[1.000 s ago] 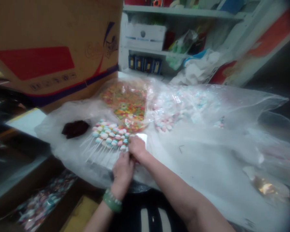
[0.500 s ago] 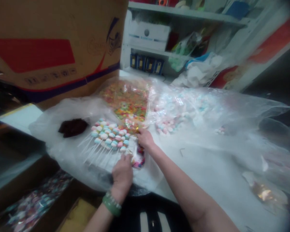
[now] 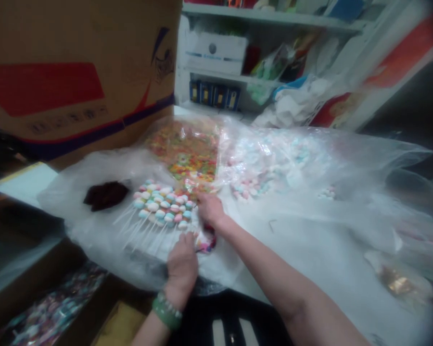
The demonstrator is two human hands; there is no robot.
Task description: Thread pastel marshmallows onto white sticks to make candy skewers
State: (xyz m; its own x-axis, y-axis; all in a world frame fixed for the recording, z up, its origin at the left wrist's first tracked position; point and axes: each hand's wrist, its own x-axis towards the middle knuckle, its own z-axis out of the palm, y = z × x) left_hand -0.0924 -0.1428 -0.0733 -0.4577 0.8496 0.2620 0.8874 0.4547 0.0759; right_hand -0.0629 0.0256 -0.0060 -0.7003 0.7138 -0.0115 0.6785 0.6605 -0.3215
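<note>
The step in hand looks like close work at the lower edge of a fan of white lollipop sticks (image 3: pixel 140 230) topped with pastel marshmallow-like sweets (image 3: pixel 162 206), which lies on a clear plastic sheet (image 3: pixel 310 230). The right hand (image 3: pixel 210 210) sits curled just above a small, bright wrapped packet (image 3: pixel 206 244) beside the sweets, and the left hand (image 3: pixel 182 271), with a green beaded bracelet (image 3: pixel 167 311) at its wrist, rests just below them. The right fingers (image 3: pixel 202 199) bend down toward the packet, and the left fingers (image 3: pixel 180 242) are close to the lowest sweet, but the view is soft here, so I cannot tell whether either hand is gripping anything. The next move seems to call for a clean pinch on the packet without disturbing the fan. Compared with the first earlier frame, the hands have parted, the white card under the right hand is gone, and the packet now shows. A bag of multicoloured sweets (image 3: pixel 182 154) lies just beyond the fan.
</note>
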